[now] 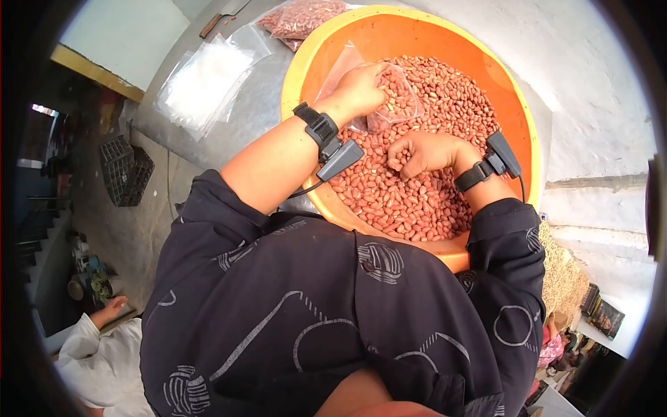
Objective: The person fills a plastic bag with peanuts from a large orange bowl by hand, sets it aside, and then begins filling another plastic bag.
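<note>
The clear plastic bag [394, 99] lies low inside the orange basin [306, 62], over the far left part of the heap of peanuts [424, 198]. The left hand [361, 87] grasps it by its mouth, fingers pinched round the film. The bag is part full of nuts, though the hand covers its opening and glare makes its far edge hard to trace. Just beside it, nearer the body, the right hand [422, 151] sits on the heap clenched into a fist, knuckles up. Whatever it holds is hidden inside the curled fingers. Both wrists wear a black strap with a small grey unit [340, 158] and a cable. The basin's near rim is cut off by the dark patterned sleeves and chest, and the heap's depth cannot be judged. Within the basin there is open room along its bare far and right walls. It stands on a grey metal tabletop [260, 115]. A stack of empty clear bags [205, 80] lies near the left edge, and filled bags of nuts [302, 17] sit at the far edge, partly cropped. Below the left edge stands a black crate [125, 170], and another person's hand [111, 308] and white sleeve show low at the left.
</note>
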A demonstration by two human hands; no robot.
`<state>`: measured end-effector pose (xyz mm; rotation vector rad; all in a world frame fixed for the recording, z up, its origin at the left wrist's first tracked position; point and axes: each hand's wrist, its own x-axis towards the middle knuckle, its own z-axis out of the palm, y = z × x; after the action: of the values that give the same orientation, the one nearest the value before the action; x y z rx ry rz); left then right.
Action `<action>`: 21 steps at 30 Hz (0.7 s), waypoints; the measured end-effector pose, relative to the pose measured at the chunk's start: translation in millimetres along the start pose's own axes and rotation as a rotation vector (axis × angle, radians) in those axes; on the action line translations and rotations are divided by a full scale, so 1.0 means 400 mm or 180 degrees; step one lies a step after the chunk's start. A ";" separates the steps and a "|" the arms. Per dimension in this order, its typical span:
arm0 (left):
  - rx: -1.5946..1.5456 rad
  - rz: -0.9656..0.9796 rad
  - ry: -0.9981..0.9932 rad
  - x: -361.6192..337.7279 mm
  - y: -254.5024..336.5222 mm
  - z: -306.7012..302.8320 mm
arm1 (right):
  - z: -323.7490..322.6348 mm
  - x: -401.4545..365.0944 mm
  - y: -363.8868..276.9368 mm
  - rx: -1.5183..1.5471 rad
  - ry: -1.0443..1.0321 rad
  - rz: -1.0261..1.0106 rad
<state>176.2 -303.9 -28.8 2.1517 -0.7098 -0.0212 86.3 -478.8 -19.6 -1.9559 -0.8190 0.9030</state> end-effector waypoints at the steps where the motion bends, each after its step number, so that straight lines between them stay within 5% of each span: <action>1: 0.0029 -0.0007 -0.0029 0.001 0.000 -0.001 | -0.013 -0.012 0.015 0.0534 0.0123 0.0154; 4: -0.0031 -0.0092 -0.0147 0.005 0.001 -0.001 | -0.063 -0.056 -0.057 0.1661 0.0704 0.0688; 5: -0.0143 -0.0161 -0.0210 0.005 0.000 0.003 | -0.075 -0.048 -0.031 0.1838 0.0927 0.0085; 7: -0.0247 -0.0157 -0.0294 0.000 0.020 -0.001 | -0.085 -0.021 -0.057 0.1913 0.2192 0.0272; 10: -0.0207 -0.0019 -0.0293 -0.002 0.033 -0.003 | -0.083 -0.003 -0.123 0.1295 0.2736 -0.0287; 14: 0.0008 0.0075 -0.0058 0.005 -0.024 0.021 | -0.119 -0.040 -0.031 -0.0024 0.3545 0.0360; 17: 0.0057 -0.0054 -0.0214 0.005 -0.003 0.008 | -0.125 -0.052 0.022 -0.0040 0.3147 0.1525; 21: 0.0026 -0.0206 -0.0345 -0.005 0.033 -0.019 | -0.094 -0.024 0.037 -0.0501 0.2459 0.1883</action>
<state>170.2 -303.7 -14.8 2.1938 -0.7030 -0.1708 115.2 -508.0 -13.9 -2.4696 0.1521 0.3122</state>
